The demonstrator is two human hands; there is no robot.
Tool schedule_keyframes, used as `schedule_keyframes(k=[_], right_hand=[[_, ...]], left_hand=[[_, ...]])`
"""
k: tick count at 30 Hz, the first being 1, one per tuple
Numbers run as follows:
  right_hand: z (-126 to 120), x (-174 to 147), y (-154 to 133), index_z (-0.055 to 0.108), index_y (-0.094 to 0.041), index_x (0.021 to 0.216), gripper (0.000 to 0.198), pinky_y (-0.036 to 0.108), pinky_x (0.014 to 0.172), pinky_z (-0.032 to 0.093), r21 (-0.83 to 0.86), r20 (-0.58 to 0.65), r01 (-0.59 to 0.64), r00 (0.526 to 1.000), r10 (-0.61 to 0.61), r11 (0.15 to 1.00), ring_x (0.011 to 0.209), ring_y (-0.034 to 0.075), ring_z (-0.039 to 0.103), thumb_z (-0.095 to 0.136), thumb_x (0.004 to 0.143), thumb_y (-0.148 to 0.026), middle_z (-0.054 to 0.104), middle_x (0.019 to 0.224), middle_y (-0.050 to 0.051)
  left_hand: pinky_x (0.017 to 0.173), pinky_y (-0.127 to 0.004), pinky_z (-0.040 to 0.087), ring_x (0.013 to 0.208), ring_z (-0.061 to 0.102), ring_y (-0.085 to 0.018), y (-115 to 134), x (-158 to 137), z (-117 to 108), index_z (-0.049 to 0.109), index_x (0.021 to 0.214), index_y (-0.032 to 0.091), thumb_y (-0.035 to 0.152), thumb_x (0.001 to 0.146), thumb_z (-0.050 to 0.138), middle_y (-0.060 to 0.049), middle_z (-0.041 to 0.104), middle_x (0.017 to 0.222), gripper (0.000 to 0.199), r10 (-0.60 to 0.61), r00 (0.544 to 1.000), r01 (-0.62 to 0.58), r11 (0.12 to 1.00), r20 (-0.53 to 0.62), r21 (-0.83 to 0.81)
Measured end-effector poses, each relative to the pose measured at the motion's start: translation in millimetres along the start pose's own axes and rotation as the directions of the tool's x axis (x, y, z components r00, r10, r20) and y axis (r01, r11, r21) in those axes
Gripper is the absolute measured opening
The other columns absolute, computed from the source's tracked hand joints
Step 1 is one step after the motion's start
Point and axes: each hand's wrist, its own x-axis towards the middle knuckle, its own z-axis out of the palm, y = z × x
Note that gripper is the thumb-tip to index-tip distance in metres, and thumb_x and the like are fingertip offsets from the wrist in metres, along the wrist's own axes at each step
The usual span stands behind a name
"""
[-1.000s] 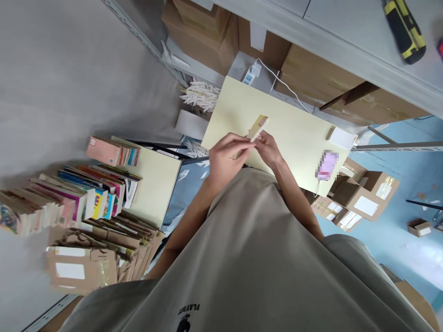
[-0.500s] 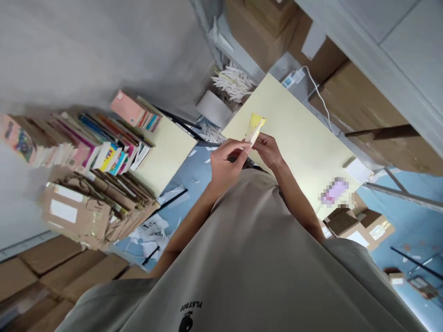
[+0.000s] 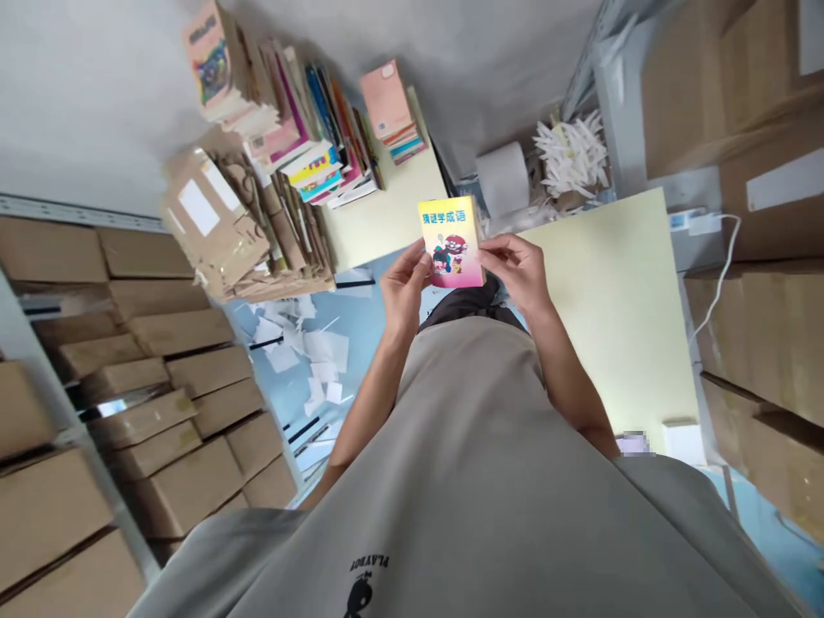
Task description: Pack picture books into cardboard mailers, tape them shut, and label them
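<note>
A small book [image 3: 451,243] with a yellow-to-pink cover, blue lettering and cartoon figures faces up between my two hands. My left hand [image 3: 405,283] pinches its left edge, thumb on the cover. On the opposite edge, my right hand [image 3: 518,270] grips it between thumb and fingers. The book is held in the air in front of my body, its thick page side showing at the right.
Rows of books [image 3: 315,129] and flattened cardboard [image 3: 219,215] occupy the far-left table [image 3: 360,232]. To the right stands a pale yellow table [image 3: 605,292]. Cardboard boxes fill shelves on both sides. Paper scraps [image 3: 328,352] litter the blue floor, and a box of paper strips [image 3: 570,154] stands behind.
My view and body have turned left, away from the right-hand table. The book, seen nearly edge-on before, now shows its front cover, and my hands have spread to its opposite edges.
</note>
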Motion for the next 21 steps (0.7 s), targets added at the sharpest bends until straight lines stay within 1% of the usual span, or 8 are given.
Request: schedule_keyframes(k=[3,5,7,10,14,16,19,21], right_hand=[[26.2,7.5,-4.3,0.09,-0.028,0.098,0.047,0.036,0.085,0.068,-0.013,0.128,0.014,0.992,-0.012,1.0,0.087,0.019,0.077,0.102,0.085,-0.072,0.084,0.095,0.001],[37.6,11.5,-3.0,0.089,-0.028,0.095,0.046,0.037,0.085,0.069,-0.022,0.169,0.003,0.986,0.001,1.0,0.087,0.02,0.077,0.102,0.086,-0.072,0.085,0.095,0.002],[42.2,14.7,2.2,0.088,-0.029,0.093,0.048,0.038,0.086,0.07,-0.022,0.168,-0.021,0.986,0.025,1.0,0.089,0.021,0.079,0.101,0.085,-0.074,0.086,0.096,0.002],[37.5,16.8,15.7,0.088,-0.029,0.094,0.05,0.041,0.088,0.071,-0.012,0.124,-0.066,0.99,0.067,0.998,0.091,0.023,0.08,0.101,0.083,-0.076,0.086,0.096,0.003],[18.8,11.2,38.4,0.086,-0.029,0.095,0.054,0.043,0.09,0.071,0.006,-0.01,-0.126,0.992,0.126,0.992,0.092,0.025,0.08,0.101,0.081,-0.078,0.085,0.095,0.004],[5.5,5.1,49.8,0.085,-0.029,0.095,0.054,0.043,0.091,0.07,0.032,-0.123,-0.15,0.981,0.153,0.988,0.092,0.024,0.08,0.101,0.079,-0.078,0.085,0.095,0.004],[-22.1,-6.5,67.0,0.085,-0.028,0.096,0.053,0.041,0.091,0.068,0.06,-0.332,-0.174,0.925,0.184,0.983,0.091,0.023,0.078,0.102,0.078,-0.075,0.085,0.095,0.004],[-45.3,-15.8,79.7,0.085,-0.027,0.098,0.053,0.041,0.092,0.068,0.072,-0.474,-0.195,0.856,0.206,0.978,0.092,0.022,0.078,0.102,0.077,-0.074,0.084,0.095,0.003]], left_hand=[[0.082,-0.028,0.067,0.102,0.083,-0.02,-1.9,0.3,-12.7,0.091,0.136,0.029,0.058,0.095,0.098,-0.006,0.091,0.124,0.05,-0.058,0.997,0.058,0.998,-0.042,-0.001],[0.084,-0.029,0.067,0.106,0.083,-0.021,-3.6,0.5,-18.0,0.091,0.136,0.03,0.058,0.096,0.097,-0.006,0.091,0.131,0.05,-0.082,0.995,0.082,0.997,-0.062,-0.001],[0.083,-0.029,0.067,0.108,0.084,-0.022,-4.9,0.8,-22.1,0.092,0.137,0.032,0.061,0.095,0.097,-0.006,0.09,0.136,0.051,-0.08,0.995,0.08,0.997,-0.061,0.001],[0.087,-0.032,0.068,0.114,0.084,-0.024,-5.4,3.5,-26.6,0.091,0.139,0.031,0.065,0.095,0.097,-0.007,0.09,0.14,0.056,-0.042,0.999,0.043,0.999,-0.019,0.024],[0.107,-0.042,0.07,0.127,0.084,-0.032,-10.0,18.1,-23.9,0.09,0.14,0.027,0.07,0.093,0.098,-0.01,0.09,0.138,0.065,0.009,0.998,-0.018,0.991,0.067,0.131],[0.109,-0.045,0.071,0.128,0.085,-0.033,-17.5,31.4,-14.4,0.09,0.14,0.026,0.073,0.091,0.098,-0.012,0.09,0.137,0.068,0.009,0.99,-0.035,0.981,0.139,0.191],[0.102,-0.044,0.073,0.118,0.087,-0.031,-35.3,56.8,15.3,0.088,0.141,0.025,0.071,0.093,0.097,-0.013,0.089,0.134,0.067,-0.033,0.952,-0.052,0.962,0.304,0.267],[0.097,-0.041,0.073,0.112,0.087,-0.028,-49.8,74.8,46.0,0.087,0.142,0.025,0.063,0.097,0.096,-0.012,0.087,0.132,0.06,-0.062,0.902,-0.084,0.946,0.427,0.314]])
